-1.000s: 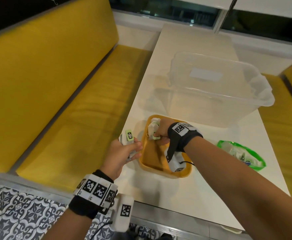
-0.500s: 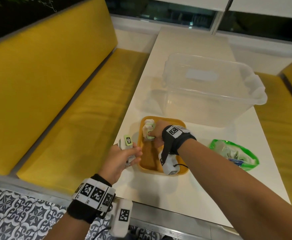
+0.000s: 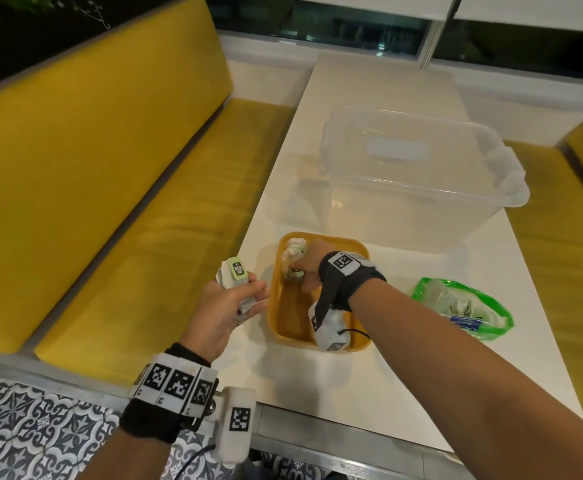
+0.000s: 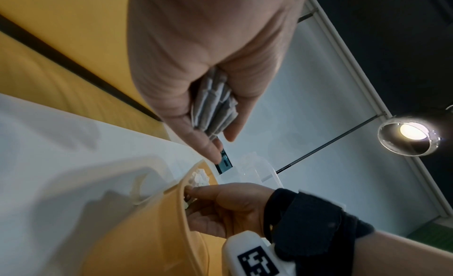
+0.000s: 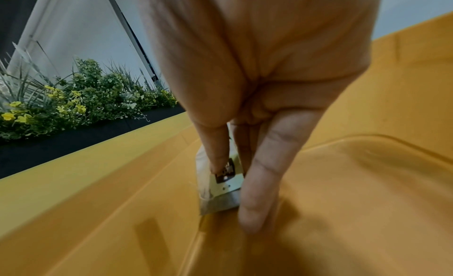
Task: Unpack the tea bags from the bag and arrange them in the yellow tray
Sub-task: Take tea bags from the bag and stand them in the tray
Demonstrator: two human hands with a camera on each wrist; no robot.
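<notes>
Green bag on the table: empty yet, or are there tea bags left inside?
Not empty. The green bag lies on its side on the table, right of the yellow tray, with pale packets showing through it.

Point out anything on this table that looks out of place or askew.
Nothing stands out. The right hand sets a white tea bag in the yellow plastic tray; the left hand holds spare tea bags. The green plastic bag lies unspilled.
</notes>
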